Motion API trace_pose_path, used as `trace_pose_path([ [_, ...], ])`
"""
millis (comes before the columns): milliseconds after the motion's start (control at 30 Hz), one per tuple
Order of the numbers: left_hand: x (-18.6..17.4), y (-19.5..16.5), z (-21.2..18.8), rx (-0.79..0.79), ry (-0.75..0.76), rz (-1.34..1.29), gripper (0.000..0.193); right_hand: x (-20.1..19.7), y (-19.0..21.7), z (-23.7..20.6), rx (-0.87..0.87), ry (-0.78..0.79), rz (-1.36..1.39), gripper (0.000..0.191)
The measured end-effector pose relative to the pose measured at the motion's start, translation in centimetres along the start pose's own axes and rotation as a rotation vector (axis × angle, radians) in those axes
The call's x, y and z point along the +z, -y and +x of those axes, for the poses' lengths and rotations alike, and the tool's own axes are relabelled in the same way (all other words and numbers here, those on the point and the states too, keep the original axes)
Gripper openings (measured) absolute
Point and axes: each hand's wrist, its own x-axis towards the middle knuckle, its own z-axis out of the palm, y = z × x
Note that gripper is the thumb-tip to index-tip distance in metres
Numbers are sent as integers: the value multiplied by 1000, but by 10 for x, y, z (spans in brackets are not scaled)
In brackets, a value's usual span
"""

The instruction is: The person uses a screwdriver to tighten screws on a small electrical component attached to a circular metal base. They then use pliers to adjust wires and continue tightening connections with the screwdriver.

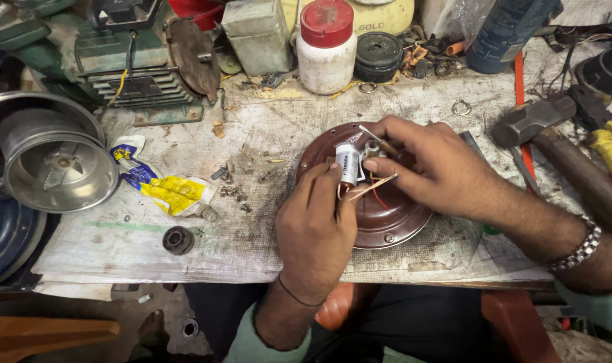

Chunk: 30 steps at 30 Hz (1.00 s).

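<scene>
My workbench (413, 259), covered in a stained grey sheet, spreads under both my hands. Far off to the left of my left hand sits a green electric motor (128, 60), and below it a shiny metal drum (54, 161). To the right of my right hand lies a hammer (554, 144). Beyond my fingers stands a white jar with a red lid (327, 47).

Directly beneath my hands rests the round brown motor cover (386, 218). My right hand (440, 168) curls over its top, thumb and fingertips closed on thin wires (373, 188) and a slim screwdriver (380, 141). My left hand (314, 232) is closed in a pinch, steadying the small white cylindrical capacitor (348, 165) that stands between my two hands on the cover. Left of my left hand lie a crumpled yellow-blue wrapper (161, 188) and a small black bearing (178, 240).
</scene>
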Motion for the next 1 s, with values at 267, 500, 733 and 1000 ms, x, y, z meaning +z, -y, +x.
trace_pose_path([
  [267,-5,-4,11,-152,179,5,41,-1,8,-5,86,31,66,31],
  [500,-11,6,21,7,342,-282,86,2,0,-10,-41,-4,108,31],
  [733,-10,9,20,-82,337,-319,77,7,5,-12,-92,-91,32,33],
  [1000,-30,6,20,39,307,-352,73,3,3,-14,-97,-110,115,44],
])
